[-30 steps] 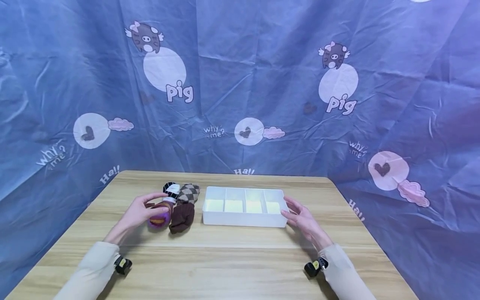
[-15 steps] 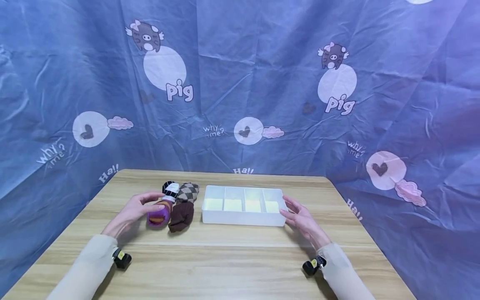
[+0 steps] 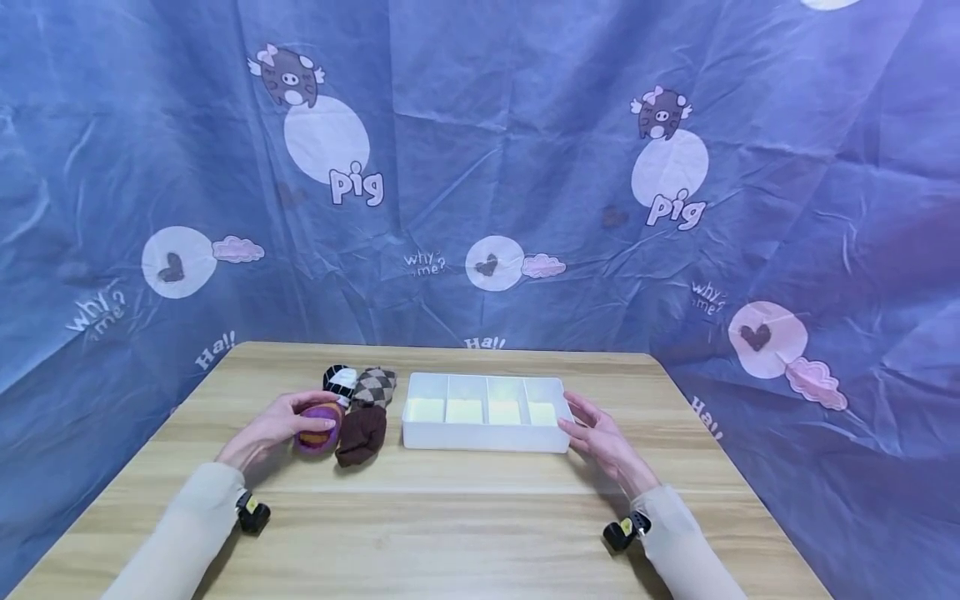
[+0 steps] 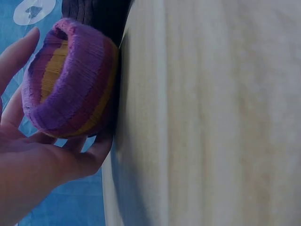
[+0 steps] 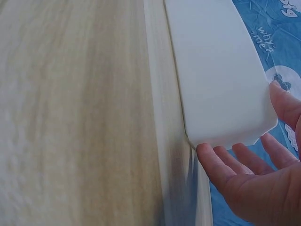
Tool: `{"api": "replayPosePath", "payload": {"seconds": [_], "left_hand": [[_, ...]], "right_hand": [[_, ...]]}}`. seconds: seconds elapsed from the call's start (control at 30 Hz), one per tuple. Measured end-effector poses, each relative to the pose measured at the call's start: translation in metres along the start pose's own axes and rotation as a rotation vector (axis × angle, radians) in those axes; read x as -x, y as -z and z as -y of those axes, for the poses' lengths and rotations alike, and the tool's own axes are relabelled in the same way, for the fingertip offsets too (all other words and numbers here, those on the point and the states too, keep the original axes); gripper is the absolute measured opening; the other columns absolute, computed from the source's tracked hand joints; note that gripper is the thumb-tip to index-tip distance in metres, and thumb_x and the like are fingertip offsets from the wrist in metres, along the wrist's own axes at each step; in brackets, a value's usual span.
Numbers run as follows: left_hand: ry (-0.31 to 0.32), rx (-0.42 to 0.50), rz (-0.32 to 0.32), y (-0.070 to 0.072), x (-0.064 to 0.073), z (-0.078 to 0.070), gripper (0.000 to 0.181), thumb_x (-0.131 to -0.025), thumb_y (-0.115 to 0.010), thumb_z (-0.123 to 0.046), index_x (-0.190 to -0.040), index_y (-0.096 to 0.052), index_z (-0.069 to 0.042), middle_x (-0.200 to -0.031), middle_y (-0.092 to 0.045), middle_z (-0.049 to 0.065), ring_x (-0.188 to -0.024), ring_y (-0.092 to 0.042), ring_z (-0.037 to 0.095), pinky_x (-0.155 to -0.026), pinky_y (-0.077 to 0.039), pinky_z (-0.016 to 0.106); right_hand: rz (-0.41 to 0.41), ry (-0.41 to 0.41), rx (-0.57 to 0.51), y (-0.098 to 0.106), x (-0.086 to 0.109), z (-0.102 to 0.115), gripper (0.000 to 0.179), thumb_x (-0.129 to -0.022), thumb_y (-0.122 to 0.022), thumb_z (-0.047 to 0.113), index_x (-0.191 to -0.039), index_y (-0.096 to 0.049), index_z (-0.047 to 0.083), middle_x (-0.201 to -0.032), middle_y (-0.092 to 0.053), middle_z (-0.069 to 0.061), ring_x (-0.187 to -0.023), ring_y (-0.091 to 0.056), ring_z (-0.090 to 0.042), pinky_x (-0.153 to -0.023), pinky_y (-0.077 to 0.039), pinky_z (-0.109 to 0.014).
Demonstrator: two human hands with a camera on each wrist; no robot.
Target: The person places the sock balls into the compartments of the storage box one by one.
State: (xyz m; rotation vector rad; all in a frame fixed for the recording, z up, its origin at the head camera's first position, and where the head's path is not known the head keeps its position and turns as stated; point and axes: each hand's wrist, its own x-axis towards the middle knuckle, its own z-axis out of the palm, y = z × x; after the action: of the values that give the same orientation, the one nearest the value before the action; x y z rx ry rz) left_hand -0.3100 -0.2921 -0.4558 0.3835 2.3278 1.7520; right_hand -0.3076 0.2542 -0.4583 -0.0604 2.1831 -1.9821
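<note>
My left hand (image 3: 273, 425) is around a purple, orange and maroon striped rolled sock (image 4: 80, 84) at the left of the table. Its thumb lies over the near side in the head view; the fingers are partly hidden behind the roll. A dark brown rolled sock (image 3: 362, 436) lies just right of it. Behind them are a black-and-white rolled sock (image 3: 341, 381) and a brown checked one (image 3: 375, 387). My right hand (image 3: 603, 437) holds the right end of a white divided box (image 3: 483, 437), thumb at the front top edge and fingertips against the end wall.
The box has a row of several compartments, with no socks in them. It stands on a wooden table (image 3: 465, 533), right of the socks. A blue printed cloth (image 3: 450, 167) hangs behind the table and along its sides.
My left hand draws back slightly, then moves in to the right and closes further around the striped sock. My right hand stays at the box's end; the box has not visibly moved.
</note>
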Motion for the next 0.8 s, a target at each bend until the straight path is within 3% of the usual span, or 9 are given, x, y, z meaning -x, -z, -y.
{"api": "replayPosePath", "payload": {"seconds": [0.1, 0.4, 0.63, 0.8], "left_hand": [[0.009, 0.013, 0.000, 0.001, -0.001, 0.002, 0.066, -0.083, -0.075, -0.008, -0.138, -0.044, 0.010, -0.117, -0.068, 0.012, -0.097, -0.065, 0.011, -0.084, -0.056, 0.027], [0.021, 0.015, 0.012, 0.003, 0.003, 0.004, 0.066, -0.085, -0.074, -0.008, -0.140, -0.042, 0.009, -0.123, -0.062, 0.022, -0.099, -0.064, 0.015, -0.084, -0.058, 0.032], [0.045, -0.076, -0.072, 0.003, -0.001, 0.002, 0.066, -0.082, -0.078, -0.014, -0.138, -0.049, 0.004, -0.131, -0.056, 0.028, -0.107, -0.060, 0.024, -0.084, -0.057, 0.032], [0.045, -0.095, -0.112, 0.004, -0.008, -0.002, 0.063, -0.081, -0.079, -0.016, -0.134, -0.052, 0.005, -0.126, -0.060, 0.022, -0.102, -0.061, 0.018, -0.082, -0.056, 0.030]], "right_hand": [[0.000, -0.007, -0.002, -0.001, 0.000, 0.000, 0.070, -0.096, -0.062, 0.014, -0.155, -0.025, 0.010, -0.161, -0.017, -0.023, -0.140, -0.034, -0.035, -0.112, -0.037, -0.048], [0.005, 0.001, -0.023, -0.001, 0.003, -0.004, 0.071, -0.096, -0.063, 0.013, -0.155, -0.025, 0.009, -0.160, -0.018, -0.024, -0.137, -0.038, -0.035, -0.107, -0.045, -0.040], [0.006, -0.007, -0.025, -0.003, -0.001, -0.004, 0.072, -0.094, -0.065, 0.014, -0.155, -0.026, 0.011, -0.161, -0.018, -0.022, -0.137, -0.038, -0.034, -0.109, -0.042, -0.042], [-0.014, -0.008, -0.001, -0.003, -0.002, -0.001, 0.072, -0.094, -0.066, 0.015, -0.155, -0.028, 0.012, -0.161, -0.020, -0.021, -0.139, -0.036, -0.035, -0.110, -0.041, -0.044]]}}
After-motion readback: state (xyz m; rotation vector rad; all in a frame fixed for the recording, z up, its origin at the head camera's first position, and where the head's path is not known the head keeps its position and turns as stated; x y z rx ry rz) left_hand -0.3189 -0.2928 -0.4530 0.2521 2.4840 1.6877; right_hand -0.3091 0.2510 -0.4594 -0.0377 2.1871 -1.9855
